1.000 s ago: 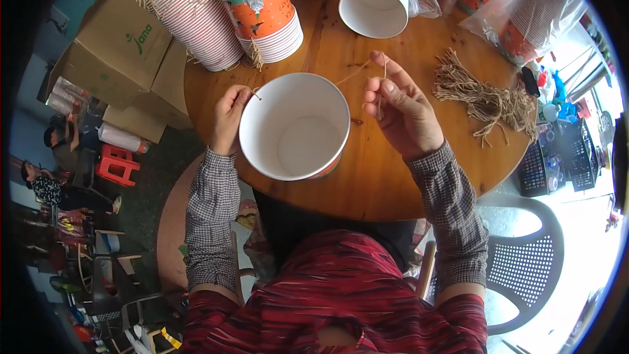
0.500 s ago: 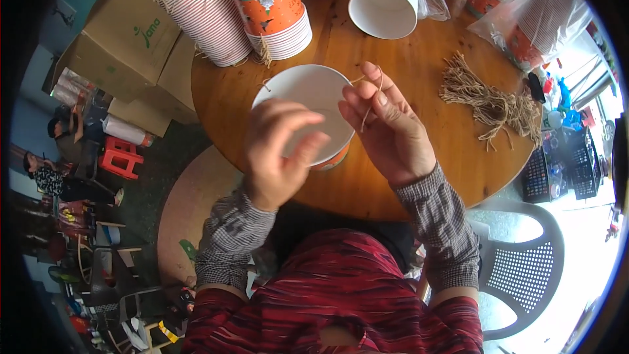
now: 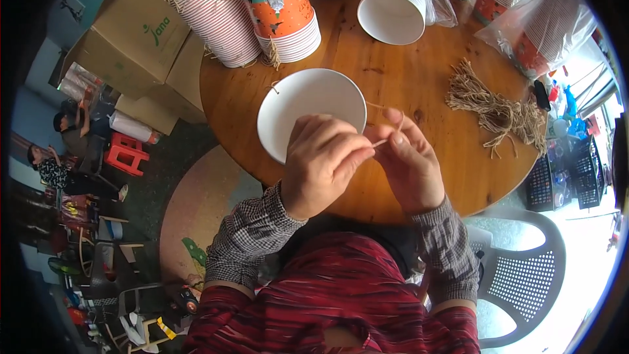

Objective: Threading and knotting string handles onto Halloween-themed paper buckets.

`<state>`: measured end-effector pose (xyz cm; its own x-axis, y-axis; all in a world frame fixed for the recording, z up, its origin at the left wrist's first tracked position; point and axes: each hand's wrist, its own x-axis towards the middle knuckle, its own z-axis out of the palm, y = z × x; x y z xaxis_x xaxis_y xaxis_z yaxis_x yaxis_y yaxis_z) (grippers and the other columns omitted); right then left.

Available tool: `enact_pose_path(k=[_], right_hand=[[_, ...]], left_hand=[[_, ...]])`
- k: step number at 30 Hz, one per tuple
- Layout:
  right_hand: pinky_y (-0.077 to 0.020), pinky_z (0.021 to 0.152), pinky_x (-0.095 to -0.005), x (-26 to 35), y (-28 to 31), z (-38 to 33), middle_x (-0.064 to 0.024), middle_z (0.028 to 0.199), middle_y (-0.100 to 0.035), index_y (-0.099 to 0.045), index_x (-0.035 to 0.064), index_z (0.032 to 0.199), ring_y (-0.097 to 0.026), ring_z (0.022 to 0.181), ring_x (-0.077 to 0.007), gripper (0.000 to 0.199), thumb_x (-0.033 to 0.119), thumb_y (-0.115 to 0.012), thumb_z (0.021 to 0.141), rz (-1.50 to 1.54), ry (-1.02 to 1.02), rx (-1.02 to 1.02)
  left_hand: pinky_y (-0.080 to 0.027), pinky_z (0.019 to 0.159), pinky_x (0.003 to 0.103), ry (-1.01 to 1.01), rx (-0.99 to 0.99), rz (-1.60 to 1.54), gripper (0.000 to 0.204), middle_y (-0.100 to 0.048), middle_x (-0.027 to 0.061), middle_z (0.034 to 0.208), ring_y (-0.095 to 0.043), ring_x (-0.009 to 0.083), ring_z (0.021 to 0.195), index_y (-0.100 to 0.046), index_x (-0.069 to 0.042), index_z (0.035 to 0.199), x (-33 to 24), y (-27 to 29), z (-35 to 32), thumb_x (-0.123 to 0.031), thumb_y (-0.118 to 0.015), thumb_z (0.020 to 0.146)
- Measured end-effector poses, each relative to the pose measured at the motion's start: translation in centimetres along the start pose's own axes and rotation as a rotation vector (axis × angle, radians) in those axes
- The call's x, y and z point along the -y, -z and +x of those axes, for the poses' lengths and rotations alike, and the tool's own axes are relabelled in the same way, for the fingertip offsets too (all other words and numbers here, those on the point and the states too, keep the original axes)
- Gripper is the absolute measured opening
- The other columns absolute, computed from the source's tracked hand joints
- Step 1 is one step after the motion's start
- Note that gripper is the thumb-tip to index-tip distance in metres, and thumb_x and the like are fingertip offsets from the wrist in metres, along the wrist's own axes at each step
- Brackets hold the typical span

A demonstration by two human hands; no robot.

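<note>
A white-lined paper bucket (image 3: 308, 101) stands on the table in front of me, its mouth facing up. A loop of thin tan cord shows at its left rim. From its right rim another length of cord (image 3: 377, 105) runs to my right hand (image 3: 414, 169), whose thumb and fingers pinch it. My left hand (image 3: 322, 165) is closed in a pinch on the cord's end, close to the right fingertips. It covers part of the bucket's near rim.
On the round wooden table (image 3: 393, 69) lies a bundle of cut cords (image 3: 498, 108) to the right. Stacked orange-printed buckets (image 3: 278, 16) stand at the back left, with a white nested stack (image 3: 393, 16) on its side. Cardboard boxes (image 3: 141, 39) and two people are at the left.
My left hand has moved right from over the bucket and closed on the cord's end. The right hand has come slightly lower and nearer to me, still pinching the cord.
</note>
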<state>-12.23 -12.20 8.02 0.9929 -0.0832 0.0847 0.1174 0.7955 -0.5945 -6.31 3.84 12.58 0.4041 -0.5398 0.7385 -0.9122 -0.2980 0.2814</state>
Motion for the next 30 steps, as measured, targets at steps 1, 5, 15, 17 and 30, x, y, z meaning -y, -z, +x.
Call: enact_pose_path(k=[1, 5, 15, 17, 30], right_hand=[[-0.0515, 0.083, -0.0326, 0.0, 1.1, -0.6, -0.0102, 0.100, -0.066, -0.053, 0.0031, 0.121, -0.064, 0.095, -0.0193, 0.027, 0.012, -0.055, 0.095, -0.083, -0.014, -0.059], [-0.0442, 0.052, -0.0225, 0.5, 2.7, -2.6, -0.0064, 0.079, -0.061, -0.052, 0.0030, 0.099, -0.054, 0.059, -0.0106, 0.009, 0.012, -0.053, 0.096, -0.535, 0.240, -0.343], [-0.0486, 0.063, -0.0221, 1.1, 0.1, -3.8, -0.0044, 0.089, -0.061, -0.053, -0.0014, 0.111, -0.059, 0.072, -0.0085, 0.021, 0.013, -0.057, 0.096, -0.651, -0.042, 0.091], [-0.0481, 0.063, -0.0214, 0.9, 0.1, -3.8, -0.0036, 0.086, -0.062, -0.055, -0.0012, 0.109, -0.059, 0.072, -0.0078, 0.019, 0.012, -0.059, 0.095, -0.680, -0.073, 0.103], [-0.0456, 0.061, -0.0193, 1.4, -0.5, -3.8, -0.0001, 0.078, -0.061, -0.061, -0.0008, 0.093, -0.055, 0.068, -0.0050, 0.008, 0.003, -0.066, 0.089, -0.780, 0.067, -0.031]], left_hand=[[-0.042, 0.078, 0.038, -0.013, 0.031, -0.010, 0.016, -0.057, 0.0020, 0.081, -0.057, 0.0225, 0.078, -0.061, -0.009, 0.081, -0.1, 0.0, 0.0, -0.011, -0.075, 0.074], [-0.042, 0.090, 0.039, -0.041, 0.161, 0.020, 0.016, -0.054, 0.0009, 0.079, -0.056, 0.0207, 0.079, -0.060, -0.010, 0.080, -0.9, 0.5, -0.1, -0.012, -0.075, 0.073], [-0.042, 0.093, 0.042, -0.024, 0.249, 0.038, 0.015, -0.054, 0.0002, 0.080, -0.058, 0.0190, 0.082, -0.061, -0.010, 0.081, -1.7, 1.3, -0.5, -0.012, -0.074, 0.075], [-0.042, 0.092, 0.044, -0.005, 0.248, 0.025, 0.016, -0.057, 0.0001, 0.081, -0.059, 0.0196, 0.081, -0.063, -0.010, 0.081, -1.5, 1.5, -0.7, -0.011, -0.076, 0.073], [-0.039, 0.096, 0.042, 0.048, 0.251, -0.161, 0.022, -0.057, 0.0005, 0.080, -0.059, 0.0196, 0.082, -0.061, -0.009, 0.083, -0.2, 1.4, -0.9, -0.026, -0.075, 0.078]])
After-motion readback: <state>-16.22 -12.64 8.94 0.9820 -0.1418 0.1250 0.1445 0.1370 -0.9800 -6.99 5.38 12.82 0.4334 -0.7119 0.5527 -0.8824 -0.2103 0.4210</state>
